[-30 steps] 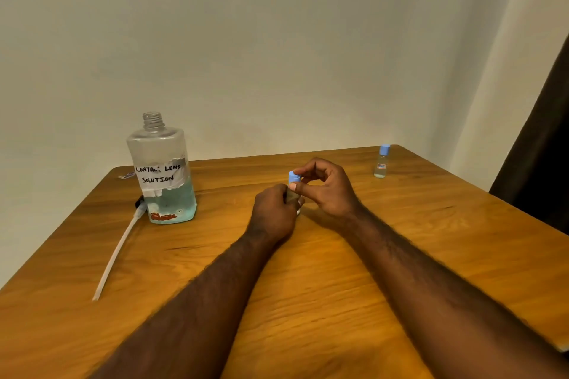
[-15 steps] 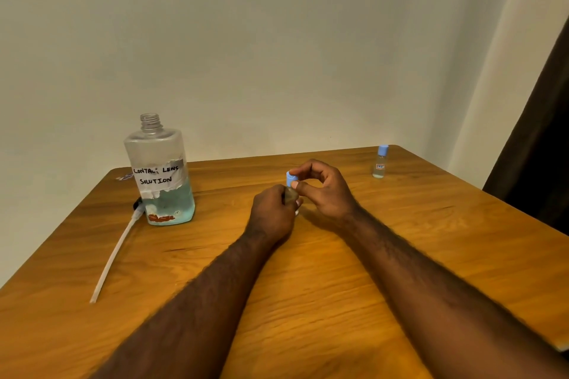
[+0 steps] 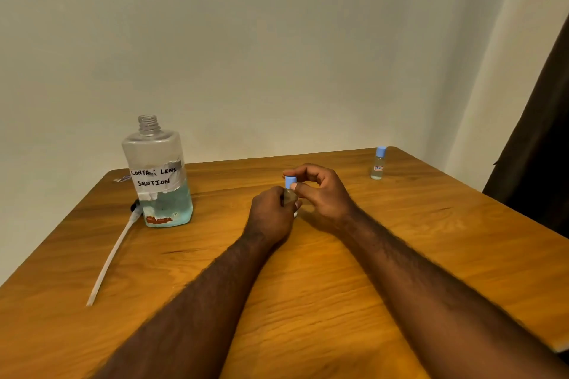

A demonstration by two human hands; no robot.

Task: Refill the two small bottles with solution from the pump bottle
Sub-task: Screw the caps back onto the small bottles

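My left hand (image 3: 271, 214) grips a small clear bottle (image 3: 289, 195) standing at the middle of the wooden table (image 3: 308, 301); most of the bottle is hidden by the fingers. My right hand (image 3: 320, 191) pinches its blue cap (image 3: 290, 182) between thumb and fingers. A second small bottle (image 3: 378, 163) with a blue cap stands at the far right of the table. The big pump bottle (image 3: 157, 175), labelled "contact lens solution", stands uncapped at the far left, with bluish liquid in its lower part.
The pump head with its long white tube (image 3: 112, 255) lies on the table left of the big bottle. A small scrap (image 3: 121, 178) lies at the far left corner. A dark curtain (image 3: 535, 148) hangs to the right; the wall is close behind.
Both hands stay on the small bottle; the right hand's fingers have shifted slightly around the blue cap. The other objects have not moved.
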